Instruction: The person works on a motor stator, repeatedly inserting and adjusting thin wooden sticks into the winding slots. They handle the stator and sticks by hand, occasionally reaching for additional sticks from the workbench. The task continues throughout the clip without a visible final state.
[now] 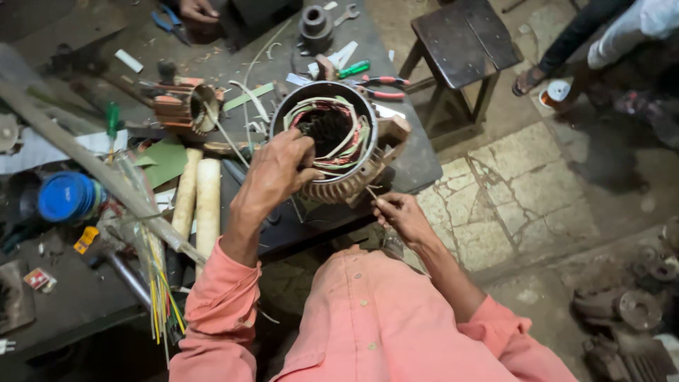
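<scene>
Cluttered and dim, the workshop has a dark metal workbench (424, 166) set over a cracked stone floor (516, 205), with a dark wooden stool (463, 35) standing just beyond the bench's far corner. Tools and scraps crowd the bench top: red-handled pliers (382, 86), a green-handled screwdriver (352, 69), a second wound motor part with copper coils (185, 106), two pale cardboard tubes (199, 198) lying side by side, a blue round tin (65, 198) and a bundle of yellow and green sleeving (159, 290) hanging off the near edge. Another person's hand (198, 10) rests at the far end of the bench, and someone's legs show beside the stool. Near the front edge of the bench sits the motor stator (336, 145), a ribbed round metal housing tilted so its open bore faces up; inside, a ring of windings is laced with red, green and white sleeved wires around a dark slotted core. The left hand (276, 173) curls over the stator's near rim, fingers wrapped onto the windings. The right hand (399, 212) is just below and beside the housing, its fingertips pinched narrow on a thin wire (370, 192) that leads up to the stator.
</scene>
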